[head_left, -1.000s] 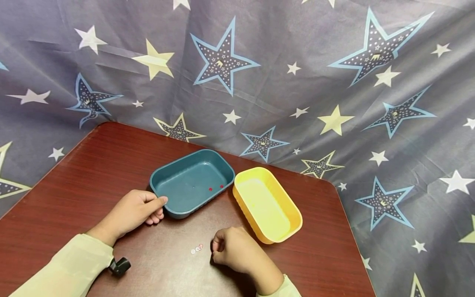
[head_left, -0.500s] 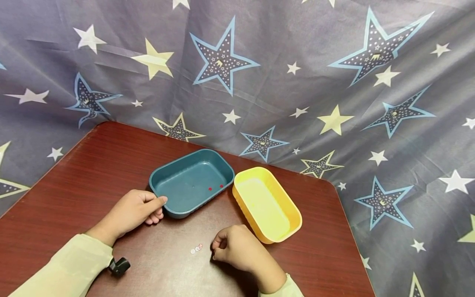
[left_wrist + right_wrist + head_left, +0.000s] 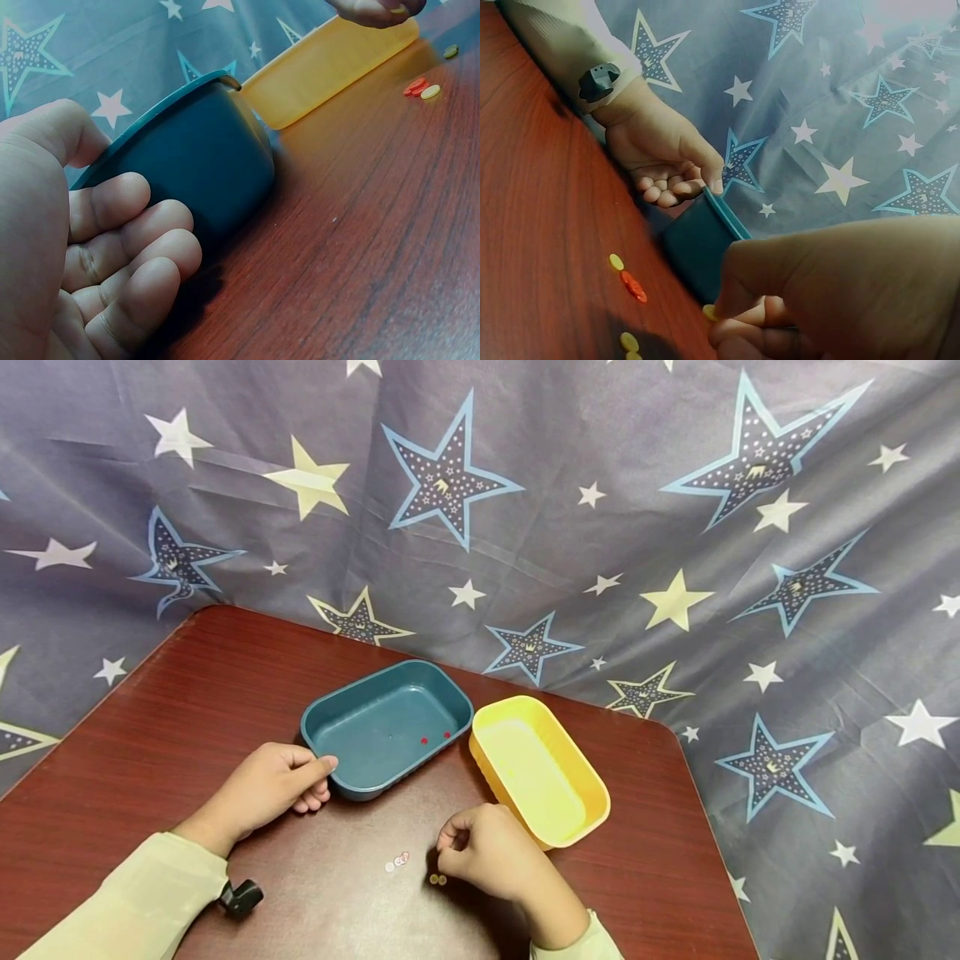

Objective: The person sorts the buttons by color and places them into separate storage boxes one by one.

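My left hand (image 3: 281,785) grips the near-left rim of a dark teal plastic box (image 3: 375,727), thumb on top and fingers curled below. Two small red buttons (image 3: 423,741) lie inside that box. My right hand (image 3: 483,852) is raised slightly above the table in front of the yellow box (image 3: 540,777), pinching a small yellow button (image 3: 709,311) between thumb and fingertips. Two yellow buttons (image 3: 438,880) lie on the table under this hand. To their left sits a little group of red buttons (image 3: 633,286) with one yellow button (image 3: 616,262) at its end.
The boxes stand close together on a reddish-brown table (image 3: 187,710). A star-patterned cloth (image 3: 570,527) hangs behind the table's far edge. A black wrist device (image 3: 242,898) sits at my left cuff.
My right hand has lifted and shifted slightly right, and two yellow buttons have come into view beneath it. The left hand and both boxes have stayed in place.
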Demonstrator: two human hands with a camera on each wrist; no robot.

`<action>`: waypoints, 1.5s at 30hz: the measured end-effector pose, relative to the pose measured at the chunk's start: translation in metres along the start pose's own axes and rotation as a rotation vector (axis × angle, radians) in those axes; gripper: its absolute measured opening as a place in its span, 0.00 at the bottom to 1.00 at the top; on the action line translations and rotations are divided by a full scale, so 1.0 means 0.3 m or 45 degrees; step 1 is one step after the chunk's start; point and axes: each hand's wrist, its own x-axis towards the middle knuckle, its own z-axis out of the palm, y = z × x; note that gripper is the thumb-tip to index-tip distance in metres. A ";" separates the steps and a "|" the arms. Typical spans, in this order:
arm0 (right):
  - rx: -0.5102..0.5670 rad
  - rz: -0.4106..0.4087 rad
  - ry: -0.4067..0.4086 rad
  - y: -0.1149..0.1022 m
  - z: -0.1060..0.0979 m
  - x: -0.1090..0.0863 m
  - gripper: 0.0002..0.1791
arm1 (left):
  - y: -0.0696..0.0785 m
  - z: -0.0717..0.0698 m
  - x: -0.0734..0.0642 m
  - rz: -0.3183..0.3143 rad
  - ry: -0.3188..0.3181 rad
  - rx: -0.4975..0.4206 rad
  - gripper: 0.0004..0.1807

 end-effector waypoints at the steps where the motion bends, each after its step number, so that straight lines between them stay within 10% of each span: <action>1: 0.005 0.000 0.002 -0.001 -0.002 0.000 0.13 | 0.000 0.000 0.000 0.000 0.001 0.002 0.27; 45: 0.232 0.148 0.092 0.033 -0.300 0.043 0.09 | 0.015 0.000 -0.003 -0.014 -0.006 0.006 0.25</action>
